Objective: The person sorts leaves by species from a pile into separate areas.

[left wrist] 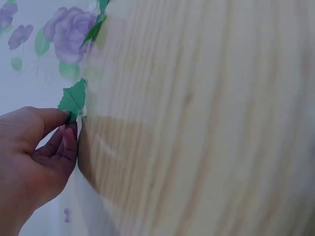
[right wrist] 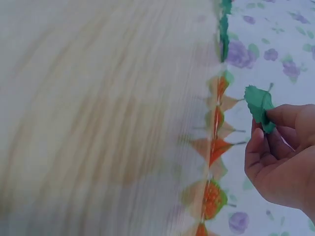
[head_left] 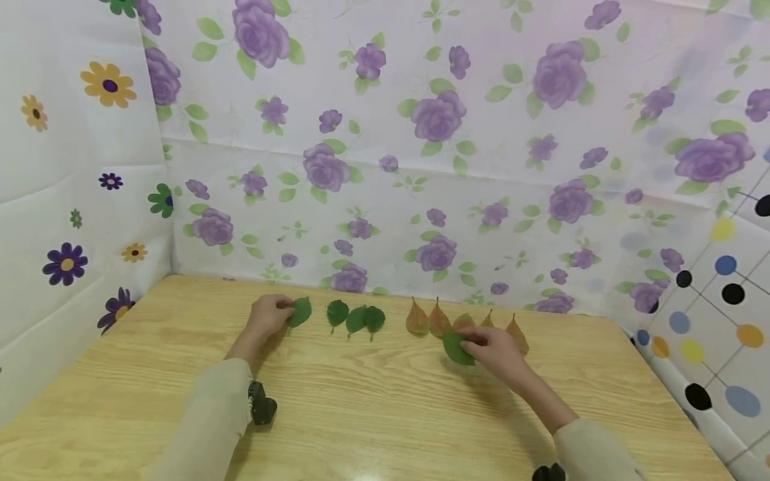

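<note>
Left hand (head_left: 269,315) and right hand (head_left: 494,349) each pinch green leaves (wrist views blurred).

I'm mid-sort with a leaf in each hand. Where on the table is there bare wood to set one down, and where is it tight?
Bare wood fills the table between the leaf row and the near edge, between both forearms. Also free: the strip left of the left hand, which holds a green leaf. Crowded: the three green leaves, and the brown leaves beside the right hand gripping its green leaf.

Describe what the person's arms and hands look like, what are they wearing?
Both arms wear long, loose, pale beige-grey sleeves ending near the wrists. The left hand and right hand are bare, without gloves or visible rings. A small black camera device is strapped at the left wrist; another black device sits by the right sleeve.
</note>
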`<move>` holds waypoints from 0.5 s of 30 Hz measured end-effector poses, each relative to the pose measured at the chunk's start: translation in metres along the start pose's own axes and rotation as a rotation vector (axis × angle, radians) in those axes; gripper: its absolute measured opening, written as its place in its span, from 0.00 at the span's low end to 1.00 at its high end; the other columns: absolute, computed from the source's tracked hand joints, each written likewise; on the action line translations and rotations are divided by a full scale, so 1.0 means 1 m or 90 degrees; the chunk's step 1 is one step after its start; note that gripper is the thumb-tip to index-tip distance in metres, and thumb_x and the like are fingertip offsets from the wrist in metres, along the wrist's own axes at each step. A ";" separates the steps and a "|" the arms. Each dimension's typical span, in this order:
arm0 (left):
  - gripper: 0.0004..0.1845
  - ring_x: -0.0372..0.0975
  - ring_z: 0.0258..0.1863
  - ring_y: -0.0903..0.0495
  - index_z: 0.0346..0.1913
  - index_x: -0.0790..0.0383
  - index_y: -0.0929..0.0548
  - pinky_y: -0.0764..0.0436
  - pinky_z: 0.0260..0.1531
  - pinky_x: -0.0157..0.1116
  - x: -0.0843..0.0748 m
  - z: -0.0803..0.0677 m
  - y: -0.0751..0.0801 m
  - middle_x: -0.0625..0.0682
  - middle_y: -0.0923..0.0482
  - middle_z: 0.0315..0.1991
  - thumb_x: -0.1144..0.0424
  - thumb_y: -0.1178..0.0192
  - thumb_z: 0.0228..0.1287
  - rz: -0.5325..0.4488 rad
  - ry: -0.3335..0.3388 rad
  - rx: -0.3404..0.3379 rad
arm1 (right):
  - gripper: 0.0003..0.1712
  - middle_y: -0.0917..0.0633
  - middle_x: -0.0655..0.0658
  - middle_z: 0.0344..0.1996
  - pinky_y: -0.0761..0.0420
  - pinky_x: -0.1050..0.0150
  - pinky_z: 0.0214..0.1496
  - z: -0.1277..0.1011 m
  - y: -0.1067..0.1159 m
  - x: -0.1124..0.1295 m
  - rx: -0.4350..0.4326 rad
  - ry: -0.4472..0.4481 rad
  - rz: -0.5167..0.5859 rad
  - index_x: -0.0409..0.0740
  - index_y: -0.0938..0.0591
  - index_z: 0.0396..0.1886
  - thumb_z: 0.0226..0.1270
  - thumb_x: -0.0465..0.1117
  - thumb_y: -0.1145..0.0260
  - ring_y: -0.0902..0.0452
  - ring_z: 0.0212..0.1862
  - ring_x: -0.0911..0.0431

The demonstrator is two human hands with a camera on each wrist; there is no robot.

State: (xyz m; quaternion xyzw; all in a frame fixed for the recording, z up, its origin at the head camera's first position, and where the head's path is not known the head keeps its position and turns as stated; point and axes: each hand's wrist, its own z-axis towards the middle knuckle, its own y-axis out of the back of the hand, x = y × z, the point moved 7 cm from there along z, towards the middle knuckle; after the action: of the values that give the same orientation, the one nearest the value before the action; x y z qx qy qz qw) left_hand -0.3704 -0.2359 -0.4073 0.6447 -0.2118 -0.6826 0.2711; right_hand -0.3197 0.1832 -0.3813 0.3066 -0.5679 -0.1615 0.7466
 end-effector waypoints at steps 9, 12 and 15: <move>0.15 0.61 0.50 0.25 0.53 0.81 0.25 0.22 0.49 0.50 0.014 0.000 0.010 0.72 0.24 0.49 0.72 0.47 0.69 -0.005 0.010 -0.004 | 0.13 0.15 0.43 0.37 0.16 0.54 0.38 0.021 -0.018 0.014 -0.012 -0.042 0.088 0.31 0.18 0.48 0.65 0.33 0.34 0.18 0.38 0.52; 0.15 0.60 0.50 0.25 0.54 0.80 0.24 0.23 0.49 0.50 0.015 0.001 0.010 0.71 0.24 0.49 0.72 0.47 0.69 -0.004 0.013 -0.005 | 0.11 0.15 0.45 0.37 0.17 0.55 0.42 0.029 -0.024 0.019 -0.015 -0.054 0.086 0.35 0.17 0.46 0.66 0.35 0.35 0.18 0.41 0.52; 0.15 0.60 0.51 0.25 0.54 0.80 0.24 0.24 0.51 0.50 0.017 0.001 0.010 0.71 0.24 0.49 0.72 0.47 0.70 -0.006 0.017 -0.003 | 0.11 0.15 0.45 0.38 0.18 0.55 0.45 0.039 -0.030 0.027 -0.014 -0.059 0.101 0.35 0.17 0.45 0.66 0.36 0.35 0.19 0.42 0.52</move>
State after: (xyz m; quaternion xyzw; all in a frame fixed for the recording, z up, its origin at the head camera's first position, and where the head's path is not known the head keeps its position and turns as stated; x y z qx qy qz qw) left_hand -0.3704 -0.2542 -0.4138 0.6542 -0.2030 -0.6758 0.2723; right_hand -0.3451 0.1341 -0.3740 0.2447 -0.6225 -0.1223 0.7333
